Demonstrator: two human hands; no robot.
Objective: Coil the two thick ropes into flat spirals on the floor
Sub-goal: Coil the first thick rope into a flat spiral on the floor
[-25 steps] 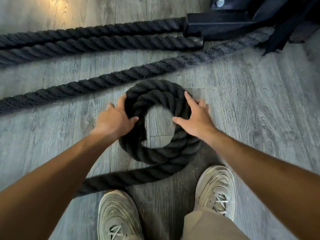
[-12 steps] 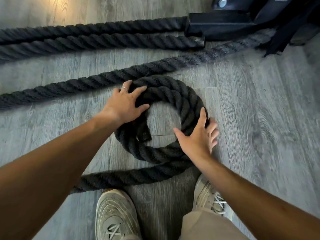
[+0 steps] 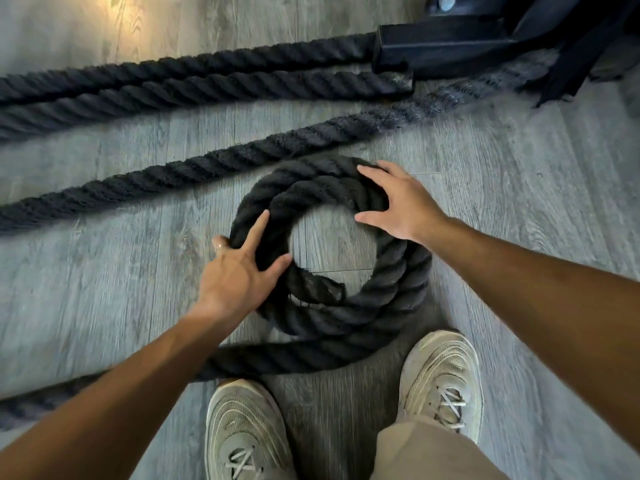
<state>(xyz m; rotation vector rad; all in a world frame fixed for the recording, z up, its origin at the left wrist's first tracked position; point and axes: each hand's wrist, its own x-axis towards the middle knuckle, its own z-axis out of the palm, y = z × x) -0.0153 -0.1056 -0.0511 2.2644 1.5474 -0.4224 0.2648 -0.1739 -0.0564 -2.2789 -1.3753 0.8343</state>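
A thick black rope lies wound into a flat coil (image 3: 391,282) of about two turns on the grey floor in front of my feet. Its frayed inner end (image 3: 325,289) rests inside the ring. My left hand (image 3: 239,275) holds the coil's left side, thumb inside the ring and fingers over the outer turn. My right hand (image 3: 401,202) spans the upper right of the coil, thumb inside and fingers on the outer turn. The rope's tail (image 3: 277,358) leaves the coil's near side and runs left under my left arm. A second rope (image 3: 207,95) lies doubled and straight at the back.
A straight run of rope (image 3: 214,161) crosses diagonally just behind the coil. At the back right stand a black metal frame (image 3: 443,46) and a dark strap (image 3: 568,71). My two beige shoes (image 3: 246,434) (image 3: 443,386) stand close to the coil's near edge.
The coil has turned counter-clockwise, and its inner end now lies lower in the ring. My left hand slid down the left side. My right hand moved from lower right to upper right.
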